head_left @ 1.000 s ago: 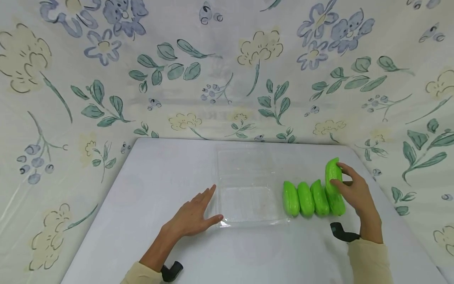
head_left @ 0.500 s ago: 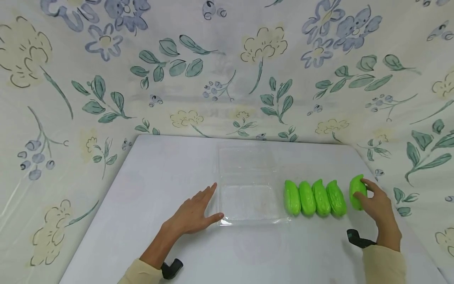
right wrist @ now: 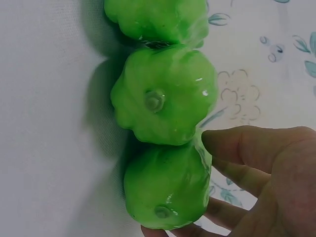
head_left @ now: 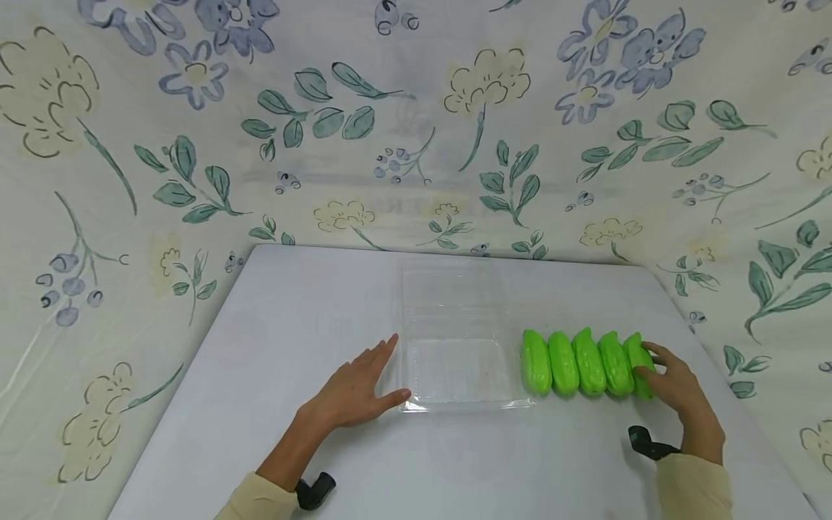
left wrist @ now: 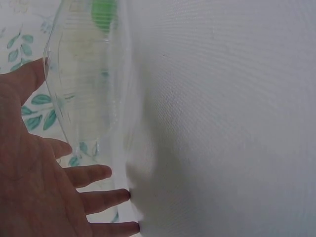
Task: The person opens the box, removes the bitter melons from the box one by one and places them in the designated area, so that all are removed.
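My right hand [head_left: 676,386] holds the rightmost green bitter melon [head_left: 635,361] between thumb and fingers. This bitter melon stands at the end of a row of several alike, all glossy and ridged, lying side by side on the table. The right wrist view shows the held bitter melon [right wrist: 165,190] touching its neighbor [right wrist: 163,98], with the thumb along its upper side and fingertips by its lower edge. At the left side of a clear plastic clamshell box [head_left: 466,406], my left hand [head_left: 347,393] lies with spread, straight fingers; its thumb touches the rim in the left wrist view.
The box's lid [head_left: 448,287] lies folded back toward the far table edge. A white table [head_left: 416,469] carries everything, and a flower-printed cloth [head_left: 403,188] rises behind and beside it. The row of melons begins just right of the box.
The right hand first lifted a bitter melon above the row's right end, swung it farther right, then brought it back left and down against the row. The left hand has stayed put.
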{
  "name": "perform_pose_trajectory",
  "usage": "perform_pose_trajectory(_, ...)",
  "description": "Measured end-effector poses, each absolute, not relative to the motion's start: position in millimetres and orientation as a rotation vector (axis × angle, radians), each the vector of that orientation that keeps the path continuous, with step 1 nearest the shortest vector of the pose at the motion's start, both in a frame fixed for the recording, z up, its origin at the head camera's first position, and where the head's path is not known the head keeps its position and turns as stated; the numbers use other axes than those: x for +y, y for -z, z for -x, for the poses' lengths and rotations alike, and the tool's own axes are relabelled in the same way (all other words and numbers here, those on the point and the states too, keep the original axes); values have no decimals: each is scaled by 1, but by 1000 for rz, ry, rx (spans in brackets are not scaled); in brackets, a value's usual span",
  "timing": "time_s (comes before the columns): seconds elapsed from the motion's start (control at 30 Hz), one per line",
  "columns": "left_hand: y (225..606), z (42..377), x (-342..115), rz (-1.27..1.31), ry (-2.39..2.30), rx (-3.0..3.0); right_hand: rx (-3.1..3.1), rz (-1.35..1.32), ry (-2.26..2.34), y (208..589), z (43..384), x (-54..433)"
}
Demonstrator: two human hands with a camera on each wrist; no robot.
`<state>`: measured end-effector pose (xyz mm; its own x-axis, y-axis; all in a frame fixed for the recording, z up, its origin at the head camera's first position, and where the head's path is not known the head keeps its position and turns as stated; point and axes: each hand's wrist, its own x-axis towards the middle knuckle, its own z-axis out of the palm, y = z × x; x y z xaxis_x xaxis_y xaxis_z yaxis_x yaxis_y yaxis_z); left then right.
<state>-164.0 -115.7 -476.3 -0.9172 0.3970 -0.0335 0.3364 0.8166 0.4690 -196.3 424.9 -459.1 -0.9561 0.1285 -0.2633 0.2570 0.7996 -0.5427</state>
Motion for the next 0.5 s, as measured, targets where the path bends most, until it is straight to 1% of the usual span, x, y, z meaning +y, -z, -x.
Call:
perform_pose_trajectory(0.33, 474, 170, -117, -588, -711, 2828, 2773, -253, 851, 452, 189, 437)
perform_pose_trajectory(0.43, 469, 181, -124, -552, -729, 2816, 2782, -259, 829, 446, 191, 437)
perform_pose_trajectory(0.5, 464, 196, -131, -521, -726, 2833, 2811, -280, 817, 439, 197, 434)
